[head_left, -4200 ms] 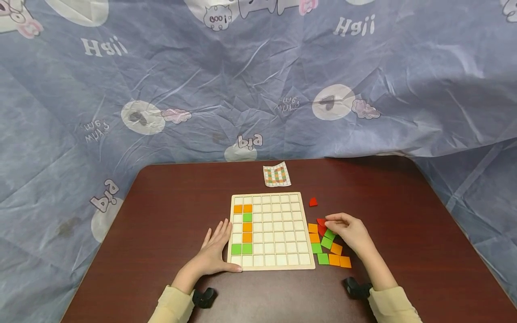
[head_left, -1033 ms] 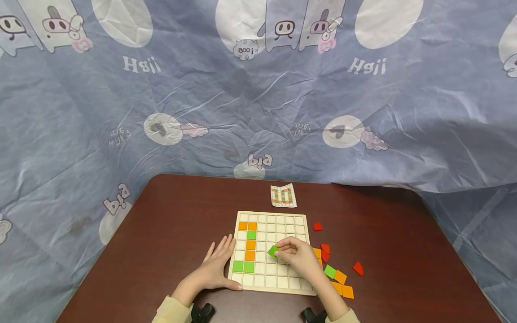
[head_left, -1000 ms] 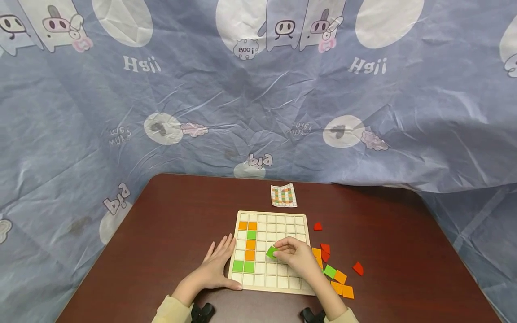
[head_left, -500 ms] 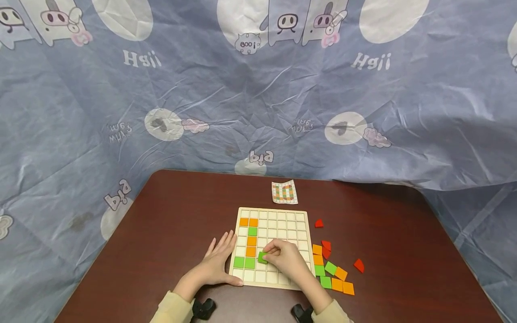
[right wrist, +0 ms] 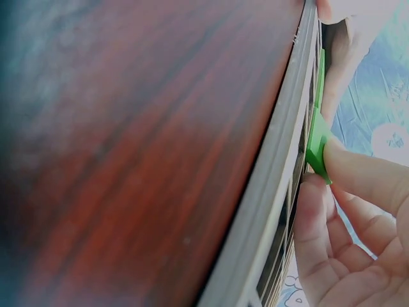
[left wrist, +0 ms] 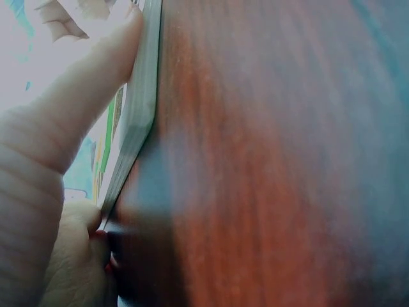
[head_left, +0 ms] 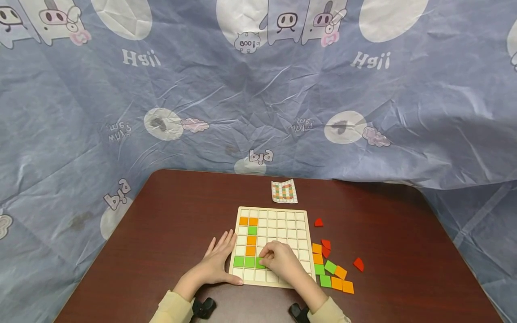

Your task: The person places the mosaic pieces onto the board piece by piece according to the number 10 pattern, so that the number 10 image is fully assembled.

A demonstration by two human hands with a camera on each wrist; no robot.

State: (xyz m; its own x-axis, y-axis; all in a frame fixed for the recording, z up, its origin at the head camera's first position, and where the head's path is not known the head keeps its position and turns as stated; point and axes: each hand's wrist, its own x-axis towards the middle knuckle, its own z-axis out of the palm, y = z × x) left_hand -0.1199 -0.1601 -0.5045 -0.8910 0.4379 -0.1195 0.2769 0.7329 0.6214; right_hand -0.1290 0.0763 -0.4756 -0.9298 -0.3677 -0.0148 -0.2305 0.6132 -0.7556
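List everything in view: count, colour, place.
Grid board: 1, pale wood, table centre
Set orange tiles: 4, orange, on the board's left part
Set green tiles: 3, green, same part
Held green tile: 1, green, at the board, pinched
Loose orange tiles: 5, orange, right of board
Loose green tiles: 3, green, right of board
Quarter-round pieces: 4, red, right of board
Pattern card: 1, white with coloured grid, behind board
Table: 1, red-brown, underneath
Printed cloth: grey-blue, background
Wrist devices: 2, black, at wrists
Sleeves: 2, cream, bottom
Left hand: 1, against board's left edge
Right hand: 1, over board
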